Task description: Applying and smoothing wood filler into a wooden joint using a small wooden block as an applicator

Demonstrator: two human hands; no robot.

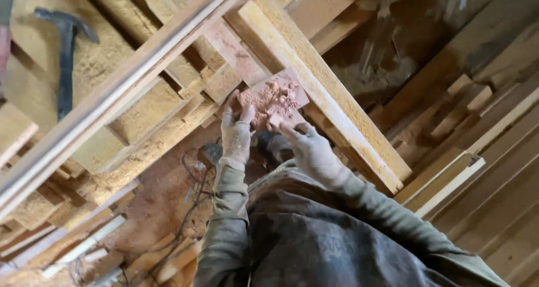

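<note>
Hands on a dusty wood block

Sawdust [269, 99] lies in a reddish heap on top of a small flat block [275, 96], and both gloved hands meet at that block's near edge. The left hand [236, 132] reaches up from its grey-green sleeve [227, 208]; its fingers [231, 103] curl up against the block's left edge, thumb touching the near corner, so the hand grips the block from the side. The right hand [314, 152] comes in from the lower right; its fingers [283, 129] are fairly close together and stretched forward, the tips touching the block's near edge just beside a small pale chip [275, 120]. Whether those fingers pinch the block or only press on it cannot be told.

The block sits at the middle of the view, resting against a long pale plank [331, 90] that runs diagonally from upper centre down to the right. To its left, a long rail [112, 96] crosses the stack of rough boards [151, 124]. A dark hammer [66, 51] lies on the boards at upper left, well apart from the hands. More planks [483, 152] lie on the right. A cable [193, 191] trails over the dusty floor [163, 197] below the left arm.
</note>
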